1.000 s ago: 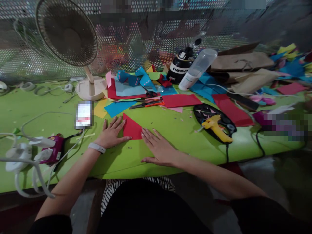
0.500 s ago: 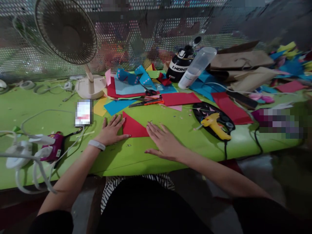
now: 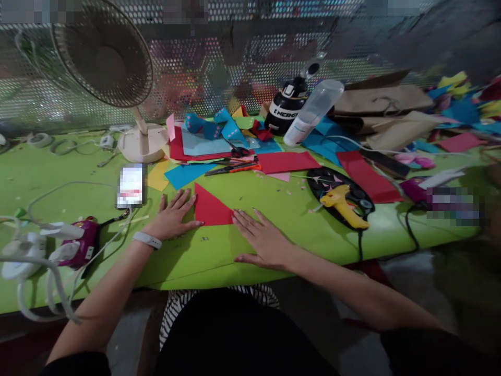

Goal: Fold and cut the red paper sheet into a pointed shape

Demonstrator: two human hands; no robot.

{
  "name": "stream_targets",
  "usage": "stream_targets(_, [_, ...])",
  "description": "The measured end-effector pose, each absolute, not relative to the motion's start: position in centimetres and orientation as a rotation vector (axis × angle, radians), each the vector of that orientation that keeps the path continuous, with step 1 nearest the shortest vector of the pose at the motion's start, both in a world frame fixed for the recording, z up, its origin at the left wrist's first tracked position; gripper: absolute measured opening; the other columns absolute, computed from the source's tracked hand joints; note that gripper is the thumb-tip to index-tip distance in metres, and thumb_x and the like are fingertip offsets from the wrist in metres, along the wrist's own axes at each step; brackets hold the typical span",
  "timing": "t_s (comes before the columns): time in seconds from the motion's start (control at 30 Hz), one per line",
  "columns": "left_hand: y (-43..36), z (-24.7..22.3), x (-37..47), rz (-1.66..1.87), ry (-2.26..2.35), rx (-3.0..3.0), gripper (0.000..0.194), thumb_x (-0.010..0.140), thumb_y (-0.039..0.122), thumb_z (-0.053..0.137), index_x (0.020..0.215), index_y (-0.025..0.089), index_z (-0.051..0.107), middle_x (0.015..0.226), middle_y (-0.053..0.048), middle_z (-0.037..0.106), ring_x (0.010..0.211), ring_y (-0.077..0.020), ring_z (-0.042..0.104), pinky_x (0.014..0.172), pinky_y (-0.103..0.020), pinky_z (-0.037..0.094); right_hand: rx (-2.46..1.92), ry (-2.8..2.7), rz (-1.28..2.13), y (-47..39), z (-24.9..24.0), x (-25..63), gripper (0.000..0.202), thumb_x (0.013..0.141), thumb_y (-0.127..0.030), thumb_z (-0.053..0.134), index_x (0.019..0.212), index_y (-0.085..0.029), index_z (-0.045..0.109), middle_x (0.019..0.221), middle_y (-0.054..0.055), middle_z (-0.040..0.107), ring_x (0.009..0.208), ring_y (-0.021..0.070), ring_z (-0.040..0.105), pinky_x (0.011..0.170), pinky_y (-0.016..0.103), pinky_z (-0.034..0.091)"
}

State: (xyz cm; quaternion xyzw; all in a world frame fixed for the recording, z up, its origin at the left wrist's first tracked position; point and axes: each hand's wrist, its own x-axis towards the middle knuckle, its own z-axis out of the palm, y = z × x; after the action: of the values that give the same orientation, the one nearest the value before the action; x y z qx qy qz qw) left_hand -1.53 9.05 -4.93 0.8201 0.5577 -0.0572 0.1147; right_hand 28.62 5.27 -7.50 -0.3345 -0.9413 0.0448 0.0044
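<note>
A red paper triangle (image 3: 211, 209) lies flat on the green table between my two hands. My left hand (image 3: 172, 216) rests open at its left edge, fingers spread, with the thumb tip at the lower left corner. My right hand (image 3: 264, 240) lies open and flat, its fingertips at the triangle's right corner. Beyond the triangle are an orange cutter (image 3: 242, 167), a blue sheet (image 3: 188, 175) and a red folded paper (image 3: 289, 162).
A yellow glue gun (image 3: 344, 204) lies on a black palette (image 3: 319, 180). A phone (image 3: 130, 185), power sockets (image 3: 78, 245) and a fan (image 3: 144, 143) stand left. Bottles (image 3: 315, 112) and paper scraps are at the back. The table's front edge (image 3: 188, 284) is near me.
The view has shifted slightly. My right fingertips have slid back a little to the triangle's right corner; the triangle stays flat between both hands.
</note>
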Motion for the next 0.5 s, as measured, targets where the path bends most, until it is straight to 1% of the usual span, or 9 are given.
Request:
stream_targets(0.17, [8.6,-4.5,-2.3,-0.207,1.674,2.363,0.081,0.09,0.068,0.034,0.155,0.025,0.01,0.162,-0.007,0.011,0.148,-0.0327,0.006,0.115,-0.063,0.0,-1.057,-2.924,0.104,5.2,-7.5,29.6,0.098,0.088,-0.076,0.022,0.154,-0.006,0.005,0.157,0.02,0.019,0.146,0.0314,0.021,0.117,0.056,0.015])
stream_targets(0.27, [8.3,-3.8,-1.9,-0.187,1.707,2.371,0.08,0.09,0.064,0.038,0.155,0.024,0.012,0.161,-0.009,0.013,0.148,-0.0331,0.01,0.114,-0.064,-0.003,-1.041,-2.939,0.118,5.4,-7.2,29.6,0.097,0.088,-0.075,0.021,0.153,-0.005,0.011,0.157,0.02,0.02,0.146,0.0309,0.021,0.118,0.055,0.015])
stream_targets(0.33, [7.8,-3.3,-1.0,-0.11,1.728,2.436,0.076,0.092,0.059,0.04,0.154,0.022,0.016,0.161,-0.01,0.014,0.148,-0.0311,0.013,0.115,-0.061,-0.007,-1.051,-2.936,0.129,5.5,-7.0,29.4,0.096,0.088,-0.075,0.021,0.153,-0.005,0.015,0.156,0.02,0.022,0.146,0.031,0.023,0.117,0.055,0.016])
stream_targets(0.4, [7.3,-3.2,0.5,-0.012,1.695,2.523,0.067,0.096,0.052,0.036,0.154,0.021,0.019,0.161,-0.009,0.013,0.149,-0.0261,0.013,0.117,-0.055,-0.01,-1.072,-2.923,0.129,5.6,-6.9,29.0,0.095,0.088,-0.075,0.019,0.152,-0.005,0.019,0.156,0.019,0.025,0.145,0.0312,0.025,0.117,0.055,0.017])
stream_targets(0.47, [6.6,-3.6,2.0,0.012,1.544,2.57,0.063,0.099,0.051,0.028,0.154,0.023,0.019,0.161,-0.006,0.014,0.149,-0.0218,0.012,0.119,-0.05,-0.006,-1.097,-2.909,0.118,5.6,-7.0,28.7,0.095,0.088,-0.075,0.018,0.152,-0.005,0.022,0.155,0.02,0.026,0.144,0.0312,0.026,0.117,0.055,0.018])
stream_targets(0.5, [6.3,-4.0,2.7,0.016,1.436,2.6,0.064,0.099,0.054,0.026,0.154,0.023,0.018,0.161,-0.005,0.014,0.149,-0.0206,0.012,0.12,-0.048,-0.003,-1.106,-2.901,0.111,5.6,-7.0,28.5,0.095,0.088,-0.075,0.018,0.151,-0.005,0.024,0.155,0.02,0.027,0.144,0.0311,0.027,0.117,0.055,0.018])
